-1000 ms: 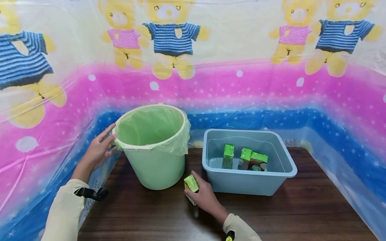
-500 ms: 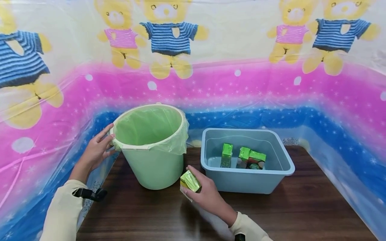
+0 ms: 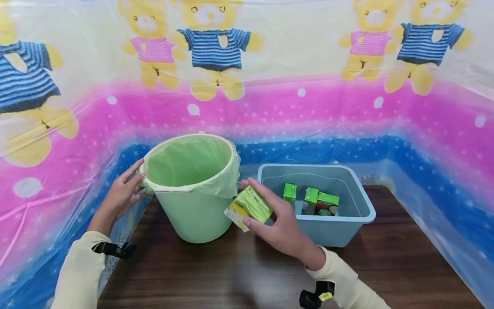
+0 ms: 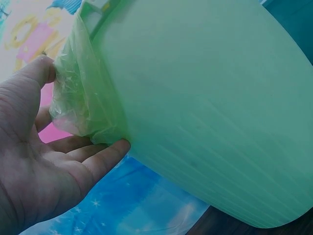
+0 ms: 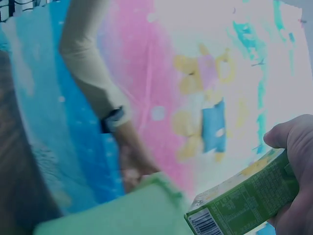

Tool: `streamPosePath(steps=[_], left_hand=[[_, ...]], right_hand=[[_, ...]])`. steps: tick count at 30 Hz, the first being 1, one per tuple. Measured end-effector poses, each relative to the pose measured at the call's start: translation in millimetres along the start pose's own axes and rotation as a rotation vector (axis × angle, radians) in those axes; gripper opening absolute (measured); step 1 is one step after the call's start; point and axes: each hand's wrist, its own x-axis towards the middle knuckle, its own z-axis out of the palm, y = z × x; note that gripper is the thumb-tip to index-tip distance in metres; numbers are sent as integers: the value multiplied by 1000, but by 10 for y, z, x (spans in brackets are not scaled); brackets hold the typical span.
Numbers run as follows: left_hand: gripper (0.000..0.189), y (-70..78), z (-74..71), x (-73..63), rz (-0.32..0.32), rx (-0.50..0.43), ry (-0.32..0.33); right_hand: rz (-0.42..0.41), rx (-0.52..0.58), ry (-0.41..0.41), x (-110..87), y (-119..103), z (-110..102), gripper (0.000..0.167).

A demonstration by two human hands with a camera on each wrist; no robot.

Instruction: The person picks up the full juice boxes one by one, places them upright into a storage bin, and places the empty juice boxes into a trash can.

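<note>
My right hand (image 3: 281, 223) grips a small green and yellow drink carton (image 3: 251, 206), tilted in the air in front of the gap between bin and tub. In the right wrist view, the carton (image 5: 244, 200) shows a barcode and printed side, with thumb and fingers around its end. On the left stands a light green bin (image 3: 194, 219) lined with a thin translucent green bag (image 3: 220, 184). My left hand (image 3: 121, 193) touches the bin's left rim with spread, fairly straight fingers. The left wrist view has the same hand (image 4: 49, 166) against the bag's overhang (image 4: 80, 93) and bin wall.
A blue-grey tub (image 3: 328, 231) stands to the bin's right, holding a green carton (image 3: 289, 192) and, beside it, more green-topped cartons (image 3: 328, 199). Both containers are on a dark wooden table (image 3: 193, 274). A bear-patterned plastic sheet (image 3: 278, 103) walls in the back and sides.
My right hand has lifted the drink carton from near the table, up and slightly right, tilting it. The left hand stays at the bin's rim.
</note>
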Motion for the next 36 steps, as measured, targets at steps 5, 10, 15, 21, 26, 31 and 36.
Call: streamPosePath(steps=[5, 10, 15, 21, 26, 31, 36], left_hand=[[72, -23, -10, 13, 4, 10, -2], [72, -17, -40, -23, 7, 18, 2], [72, -4, -44, -28, 21, 25, -5], [72, -12, -12, -4, 20, 9, -11], [72, -8, -10, -5, 20, 1, -7], [71, -17, -36, -11, 17, 13, -5], [71, -27, -14, 3, 17, 9, -12]], right_hand=[[-45, 68, 15, 345, -122, -129, 75], [-93, 55, 26, 768, -169, -127, 71], [-96, 31, 13, 1164, -139, -48, 74], [-6, 38, -23, 1469, -59, 88, 73], [137, 33, -88, 1721, 57, 271, 74], [268, -56, -135, 1926, 281, 458, 77], [372, -126, -139, 1992, 564, 557, 77]])
